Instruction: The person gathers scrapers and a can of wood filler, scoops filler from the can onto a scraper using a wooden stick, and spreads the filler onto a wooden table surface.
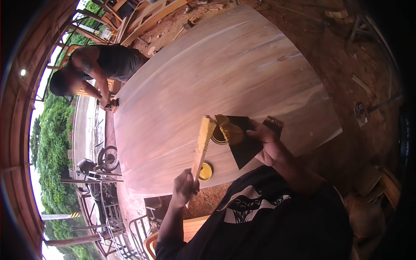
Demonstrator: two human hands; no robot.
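My left hand (185, 186) is closed around a flat wooden stick (202, 149), whose raised end is coated with yellow paste. In my right hand (265, 141) is a dark, flat spreader plate (242, 149) with a lump of yellow paste (232, 132) on its edge. The stick's coated end is close beside that paste. Partly hidden behind the plate, an open can (216, 138) rests on the large wooden tabletop (195, 86). A round yellow lid or tin (206, 172) lies near the stick. A dark, rough-edged piece (274, 124) shows just beyond my right hand.
Across the tabletop, a co-worker (104, 65) leans over with both hands on an orange and black tool (113, 105) at its edge. A motorcycle (97, 173) stands at the left. Wooden frames (147, 21) are at the top, and wood scraps (362, 83) lie on the dirt floor.
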